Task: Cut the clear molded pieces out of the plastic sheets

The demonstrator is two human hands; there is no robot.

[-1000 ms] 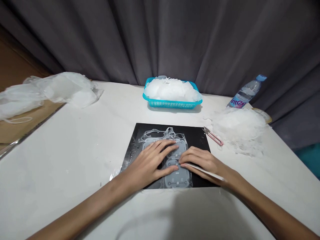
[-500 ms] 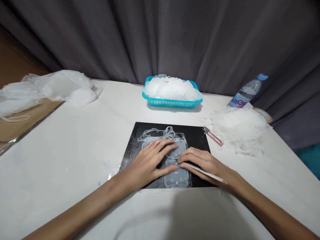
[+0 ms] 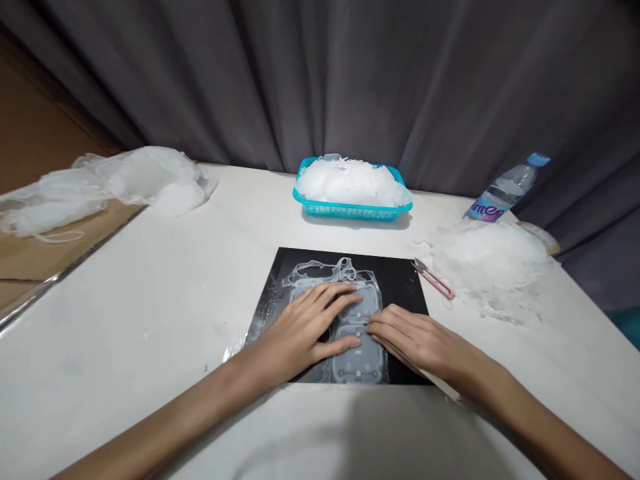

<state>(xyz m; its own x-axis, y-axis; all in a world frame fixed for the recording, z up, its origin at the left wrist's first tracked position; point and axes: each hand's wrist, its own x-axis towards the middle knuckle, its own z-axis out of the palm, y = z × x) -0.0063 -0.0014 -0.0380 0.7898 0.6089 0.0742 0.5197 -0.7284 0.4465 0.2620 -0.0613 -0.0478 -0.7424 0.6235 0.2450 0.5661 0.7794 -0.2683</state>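
Since half a second ago, the right hand (image 3: 417, 341) has rolled over, so that the slim white stick (image 3: 449, 389), which before lay visible along the thumb side, is now mostly hidden beneath this hand. Its fingers are pressed together around the stick, with the tips resting on the translucent grey plastic sheet with rounded panels (image 3: 357, 365); the thumb I cannot see well. The left hand (image 3: 315, 327) has kept its place, its fingers spread wide and flat over the same sheet, gripping nothing.

This sheet lies on the flat black rectangular board (image 3: 393, 272), on its middle and left part, and loose clear strips curl near the board's far edge. Just at the far right corner of the board are the small thread snips with pink handle (image 3: 436, 280). Right of the board spreads a heap of whitish thin plastic scraps (image 3: 495, 253), and farther, behind it, stands a clear water bottle with blue cap (image 3: 506, 190). Beyond the board is a turquoise plastic basket (image 3: 350, 211), filled with white translucent pieces (image 3: 350, 182). Well to the left of the board, whitish translucent plastic bags (image 3: 155, 177) lie partly over brown cardboard (image 3: 30, 257).
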